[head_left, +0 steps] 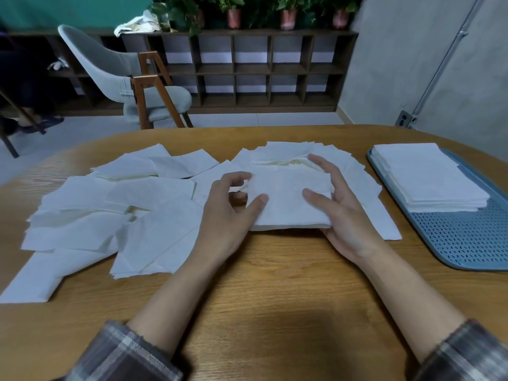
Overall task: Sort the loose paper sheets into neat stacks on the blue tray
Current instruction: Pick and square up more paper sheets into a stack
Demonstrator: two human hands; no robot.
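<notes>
Loose paper sheets scattered over the left and middle of wooden table. Left hand and right hand each grasp a side edge of small stack, mid-table. Blue tray far right, neat stack on its far end.

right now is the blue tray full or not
Partly full: a neat stack covers the far half of the blue tray; the near half is bare.

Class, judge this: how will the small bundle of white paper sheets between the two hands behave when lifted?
Probably floppy: the small bundle of white paper sheets is thin, its edges soft. Likely light; unbound sheets may slide apart.
</notes>
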